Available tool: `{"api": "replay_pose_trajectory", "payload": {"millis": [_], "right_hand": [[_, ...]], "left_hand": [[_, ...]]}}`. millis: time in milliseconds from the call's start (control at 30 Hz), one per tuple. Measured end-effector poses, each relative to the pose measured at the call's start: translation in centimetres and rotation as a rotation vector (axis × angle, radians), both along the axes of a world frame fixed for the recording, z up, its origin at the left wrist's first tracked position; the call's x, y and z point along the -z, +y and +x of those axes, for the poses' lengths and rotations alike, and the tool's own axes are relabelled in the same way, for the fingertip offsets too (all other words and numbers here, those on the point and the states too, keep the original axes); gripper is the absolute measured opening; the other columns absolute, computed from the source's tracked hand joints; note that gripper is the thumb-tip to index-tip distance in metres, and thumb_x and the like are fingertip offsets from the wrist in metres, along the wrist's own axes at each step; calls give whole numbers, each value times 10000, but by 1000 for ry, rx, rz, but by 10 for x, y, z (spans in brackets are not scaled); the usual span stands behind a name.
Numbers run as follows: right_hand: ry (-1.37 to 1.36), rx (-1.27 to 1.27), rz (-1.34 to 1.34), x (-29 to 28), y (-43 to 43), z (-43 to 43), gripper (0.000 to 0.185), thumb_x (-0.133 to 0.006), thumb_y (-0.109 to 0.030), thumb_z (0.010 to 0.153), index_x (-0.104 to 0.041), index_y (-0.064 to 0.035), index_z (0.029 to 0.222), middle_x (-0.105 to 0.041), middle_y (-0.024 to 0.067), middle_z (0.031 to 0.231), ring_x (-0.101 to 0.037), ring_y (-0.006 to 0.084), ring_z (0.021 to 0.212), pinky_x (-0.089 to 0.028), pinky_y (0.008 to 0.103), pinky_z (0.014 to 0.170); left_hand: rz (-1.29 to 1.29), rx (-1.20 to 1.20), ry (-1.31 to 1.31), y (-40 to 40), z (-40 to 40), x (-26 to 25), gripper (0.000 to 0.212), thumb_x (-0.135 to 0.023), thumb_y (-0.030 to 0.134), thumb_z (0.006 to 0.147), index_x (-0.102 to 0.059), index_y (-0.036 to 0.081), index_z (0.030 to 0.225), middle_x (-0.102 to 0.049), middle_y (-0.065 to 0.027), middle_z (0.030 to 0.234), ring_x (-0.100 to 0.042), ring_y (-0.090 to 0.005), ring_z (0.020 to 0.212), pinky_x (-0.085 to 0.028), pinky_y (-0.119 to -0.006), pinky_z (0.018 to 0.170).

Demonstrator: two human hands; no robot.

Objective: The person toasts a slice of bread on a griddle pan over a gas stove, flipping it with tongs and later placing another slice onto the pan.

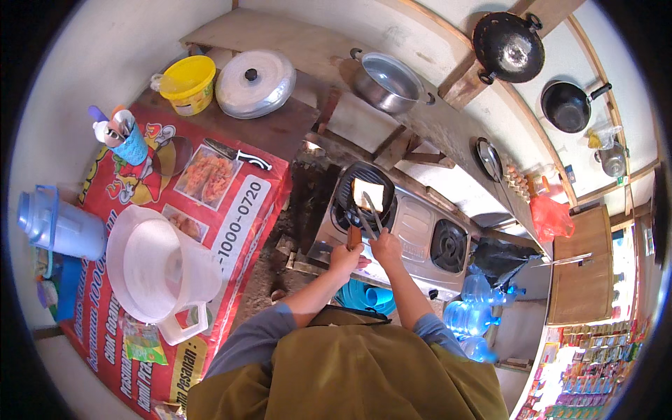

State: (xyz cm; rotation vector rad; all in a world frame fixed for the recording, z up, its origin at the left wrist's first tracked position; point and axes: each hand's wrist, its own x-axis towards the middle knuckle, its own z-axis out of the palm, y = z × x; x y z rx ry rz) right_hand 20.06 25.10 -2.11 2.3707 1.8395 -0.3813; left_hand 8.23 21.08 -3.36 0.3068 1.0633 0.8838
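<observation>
My left hand (345,259) grips the brown handle (355,236) of a black ridged grill pan (345,184). The pan sits over the left burner of a two-burner metal gas stove (415,220). A slice of white bread (369,192) with a browned edge lies in it; its underside is hidden. My right hand (386,247) is closed around metal tongs (375,216), whose tips reach the near part of the slice. Whether the tips pinch the bread or only touch it, I cannot tell. Bare on the right is the other burner (450,239).
On the left, a table with a red printed banner (252,220) holds a knife (236,153), a translucent plastic jug (163,268) and a utensil cup (128,142). Behind the stove, a shelf (438,142) carries a metal pot (388,84). Blue water bottles (470,317) stand at right.
</observation>
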Motion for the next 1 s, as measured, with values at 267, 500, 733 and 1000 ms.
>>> {"api": "replay_pose_trajectory", "payload": {"millis": [267,500,733,1000], "right_hand": [[-52,-54,-8,-13,-4,7,440,-616,-305,713,-483,6,994,-588,207,877,-576,342,858,-465,416,732],[-37,-55,73,6,4,21,413,-646,-306,687,-516,7,924,-589,210,835,-578,350,809,-470,414,695],[20,-62,41,-12,-3,24,401,-631,-314,701,-530,12,912,-585,221,828,-580,345,810,-462,419,699],[595,255,-167,-60,-3,101,349,-639,-338,721,-584,6,707,-467,54,464,-475,148,382,-374,294,375]], "left_hand": [[-9,-47,-30,0,1,5,251,-535,171,810,-476,-64,876,-588,-153,703,-627,-217,596,-524,-241,478],[-11,-48,-3,-1,1,3,283,-536,157,812,-452,-85,931,-580,-159,809,-626,-233,633,-526,-254,505],[23,-88,-24,2,0,6,273,-551,160,802,-467,-76,910,-588,-148,754,-622,-220,605,-523,-249,488],[79,44,176,19,-36,10,304,-569,248,766,-517,-38,853,-587,-125,650,-568,-171,478,-452,-243,416]]}}
